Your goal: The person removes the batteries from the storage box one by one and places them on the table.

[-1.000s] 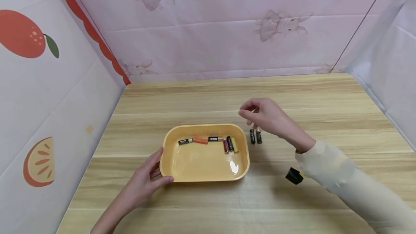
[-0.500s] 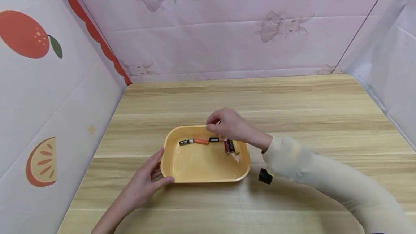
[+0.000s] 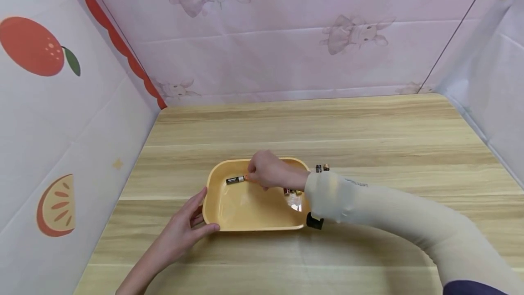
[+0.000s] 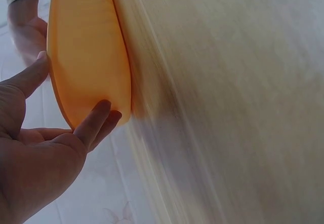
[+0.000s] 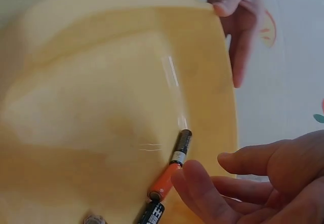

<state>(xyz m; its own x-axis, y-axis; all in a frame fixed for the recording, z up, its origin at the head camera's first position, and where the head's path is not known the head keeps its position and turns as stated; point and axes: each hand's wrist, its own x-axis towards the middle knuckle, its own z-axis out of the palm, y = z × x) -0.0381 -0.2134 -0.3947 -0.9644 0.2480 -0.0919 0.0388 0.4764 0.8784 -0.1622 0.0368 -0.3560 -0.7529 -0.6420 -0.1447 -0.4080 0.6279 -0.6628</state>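
Observation:
A yellow plastic box stands on the table with several batteries inside. My left hand holds its left end, thumb at the near rim and fingers against the outer wall. My right hand reaches down inside near the far wall. In the right wrist view its fingertips are right at an orange battery, with the thumb apart from them. A black battery lies end to end with the orange one, and another black battery lies on its other side. More batteries are partly hidden under the right forearm.
Two dark batteries lie on the wooden table right of the box, partly covered by the sleeve. A black wrist camera hangs by the box's right corner. Printed cloth walls surround the table.
My right hand has swept left from beside the two table batteries, over the far rim and down into the box at the orange battery. My left hand keeps its hold on the box.

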